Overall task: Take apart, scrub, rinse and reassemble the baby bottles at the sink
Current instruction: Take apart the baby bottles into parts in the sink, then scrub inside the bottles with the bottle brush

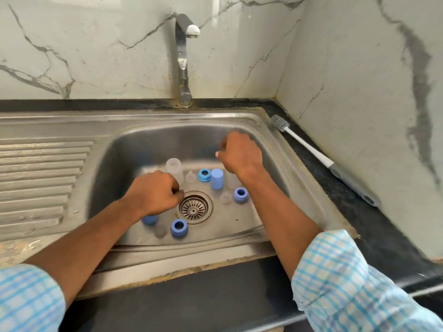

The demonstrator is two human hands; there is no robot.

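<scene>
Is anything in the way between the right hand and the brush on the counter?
Nothing visible blocks it. The right hand is above the sink, and the brush lies on the counter past the right rim, with only that rim between.

Taken-apart bottle parts are sitting on the floor of the sink (pixel 143 140); a clear bottle body (pixel 174 167) is standing upright at the back; a blue cap (pixel 217 179) is standing beside a blue collar ring (pixel 205 175); a clear nipple (pixel 190 177) is sitting between body and ring; a second blue ring (pixel 241 194) is lying to the right, a third blue ring (pixel 179 227) nearest the front.
</scene>
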